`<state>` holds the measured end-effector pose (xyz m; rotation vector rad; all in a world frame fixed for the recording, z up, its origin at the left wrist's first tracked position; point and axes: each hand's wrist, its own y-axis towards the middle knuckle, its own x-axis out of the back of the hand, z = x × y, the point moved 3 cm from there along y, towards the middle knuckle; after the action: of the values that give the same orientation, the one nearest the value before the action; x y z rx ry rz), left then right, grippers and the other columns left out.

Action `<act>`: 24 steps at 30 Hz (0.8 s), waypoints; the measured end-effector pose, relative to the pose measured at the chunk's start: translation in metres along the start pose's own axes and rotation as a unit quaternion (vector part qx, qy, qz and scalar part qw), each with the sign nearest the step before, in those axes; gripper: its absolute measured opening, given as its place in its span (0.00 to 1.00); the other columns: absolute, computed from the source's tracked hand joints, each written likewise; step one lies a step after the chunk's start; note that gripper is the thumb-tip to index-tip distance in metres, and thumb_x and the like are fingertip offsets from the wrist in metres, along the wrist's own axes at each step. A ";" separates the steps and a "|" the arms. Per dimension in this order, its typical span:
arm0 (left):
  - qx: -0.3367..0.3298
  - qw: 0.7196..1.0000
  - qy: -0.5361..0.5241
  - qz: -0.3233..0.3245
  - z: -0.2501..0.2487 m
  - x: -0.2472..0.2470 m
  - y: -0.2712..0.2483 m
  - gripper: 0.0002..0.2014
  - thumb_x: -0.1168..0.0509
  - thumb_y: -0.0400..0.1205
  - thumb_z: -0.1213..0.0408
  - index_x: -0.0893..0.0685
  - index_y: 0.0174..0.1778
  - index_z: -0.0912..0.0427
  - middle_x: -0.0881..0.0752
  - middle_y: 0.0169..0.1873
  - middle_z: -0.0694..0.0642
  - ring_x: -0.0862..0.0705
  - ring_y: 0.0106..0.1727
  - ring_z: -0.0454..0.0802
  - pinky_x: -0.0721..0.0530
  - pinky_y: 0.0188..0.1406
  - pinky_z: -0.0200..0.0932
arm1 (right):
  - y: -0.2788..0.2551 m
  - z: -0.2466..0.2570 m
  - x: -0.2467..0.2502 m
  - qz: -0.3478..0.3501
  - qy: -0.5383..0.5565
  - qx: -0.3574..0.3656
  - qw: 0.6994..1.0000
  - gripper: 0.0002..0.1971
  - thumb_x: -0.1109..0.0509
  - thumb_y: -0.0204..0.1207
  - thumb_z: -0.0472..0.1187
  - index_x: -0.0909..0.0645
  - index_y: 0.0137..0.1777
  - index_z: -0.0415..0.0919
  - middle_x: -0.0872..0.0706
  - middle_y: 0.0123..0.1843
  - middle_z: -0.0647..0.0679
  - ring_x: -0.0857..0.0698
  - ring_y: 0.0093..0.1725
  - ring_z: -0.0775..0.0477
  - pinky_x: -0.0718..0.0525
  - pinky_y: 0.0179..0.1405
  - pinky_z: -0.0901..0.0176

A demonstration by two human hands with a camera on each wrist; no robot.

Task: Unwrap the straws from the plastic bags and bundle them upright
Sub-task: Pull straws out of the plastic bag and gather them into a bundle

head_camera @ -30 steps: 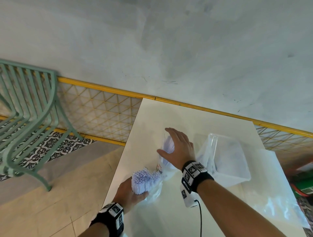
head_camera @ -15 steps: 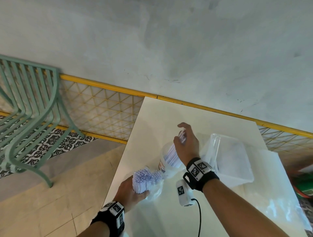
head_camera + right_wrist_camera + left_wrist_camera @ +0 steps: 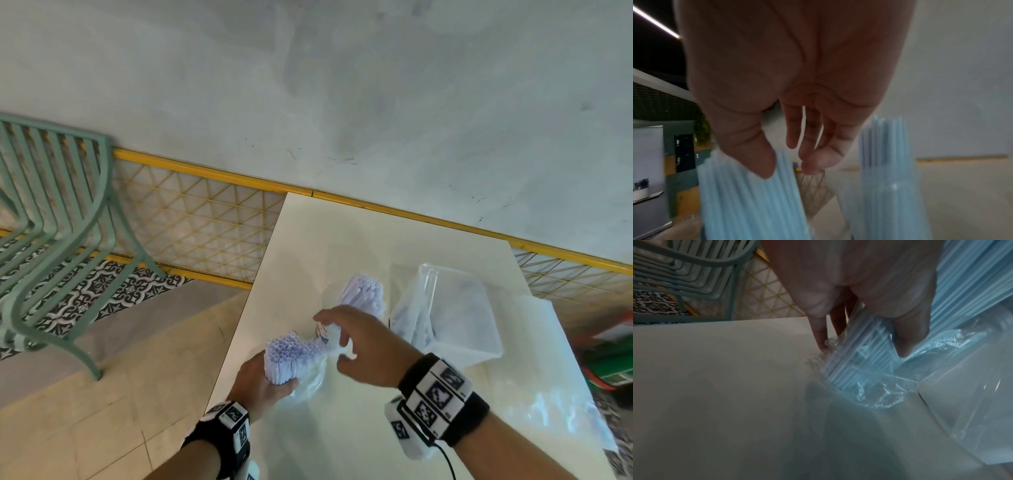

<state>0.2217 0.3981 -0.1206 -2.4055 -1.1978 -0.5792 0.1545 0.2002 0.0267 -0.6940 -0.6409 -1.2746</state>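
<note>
My left hand [image 3: 270,377] grips a bundle of pale lilac straws [image 3: 287,353] upright near the white table's [image 3: 342,233] left edge. A crumpled clear plastic bag [image 3: 308,380] hangs round the bundle's base. In the left wrist view my left hand's [image 3: 863,344] thumb and fingers wrap the straws [image 3: 857,363] through the bag [image 3: 879,395]. My right hand [image 3: 337,339] hovers just right of that bundle, fingers loosely bent and holding nothing. Behind it a second straw bundle [image 3: 364,294] stands in a clear cup. The right wrist view shows my right hand [image 3: 789,162] between the held bundle [image 3: 752,203] and the second bundle [image 3: 885,154].
A clear plastic container [image 3: 459,308] lies on the table at the right, with a loose plastic bag [image 3: 548,377] spread beside it. A green metal chair [image 3: 51,222] stands on the floor to the left. A yellow-framed mesh panel [image 3: 205,219] and a grey wall lie behind.
My right hand has let go of the straws standing in the cup and has drawn back toward the bundle in my left hand. The left hand has kept its grip.
</note>
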 end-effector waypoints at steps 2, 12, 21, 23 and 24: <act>-0.004 1.000 0.008 0.003 -0.001 0.000 0.000 0.21 0.26 0.64 0.44 0.20 0.52 0.39 0.13 0.48 0.41 0.15 0.49 0.42 0.20 0.50 0.33 | -0.001 -0.007 -0.018 -0.005 0.033 -0.019 0.999 0.30 0.25 0.71 0.35 0.25 0.73 0.51 0.19 0.65 0.58 0.18 0.45 0.55 0.24 0.42 0.76; 0.006 0.999 0.039 0.005 -0.006 -0.002 0.002 0.24 0.24 0.67 0.49 0.18 0.59 0.47 0.15 0.50 0.43 0.17 0.52 0.45 0.18 0.56 0.40 | -0.004 -0.012 -0.048 -0.147 0.082 -0.036 0.985 0.07 0.23 0.72 0.37 0.14 0.50 0.43 0.18 0.36 0.65 0.21 0.33 0.64 0.26 0.37 0.78; 0.012 0.998 0.056 0.015 -0.008 -0.002 0.001 0.25 0.26 0.68 0.48 0.18 0.62 0.45 0.16 0.52 0.40 0.17 0.55 0.45 0.22 0.56 0.35 | 0.004 -0.019 -0.059 -0.160 0.095 -0.043 0.982 0.16 0.22 0.66 0.37 0.11 0.55 0.44 0.15 0.44 0.61 0.15 0.43 0.54 0.22 0.42 0.76; 0.011 0.998 0.066 0.018 -0.008 -0.003 0.001 0.24 0.27 0.69 0.47 0.18 0.61 0.44 0.18 0.50 0.38 0.16 0.54 0.44 0.25 0.53 0.31 | 0.005 -0.018 -0.060 -0.163 0.095 -0.028 0.982 0.13 0.22 0.66 0.38 0.10 0.52 0.43 0.15 0.44 0.57 0.14 0.42 0.54 0.20 0.42 0.73; 0.009 0.997 0.072 0.017 -0.009 -0.003 0.002 0.23 0.28 0.69 0.46 0.18 0.61 0.44 0.19 0.50 0.38 0.16 0.54 0.44 0.26 0.52 0.30 | 0.006 -0.018 -0.060 -0.165 0.095 -0.022 0.981 0.13 0.21 0.66 0.38 0.10 0.51 0.43 0.14 0.44 0.55 0.14 0.42 0.54 0.19 0.42 0.72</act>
<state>0.2198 0.3906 -0.1149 -2.3217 -1.0940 -0.7147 0.1503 0.2246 -0.0306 -0.5054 -0.5873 -1.6448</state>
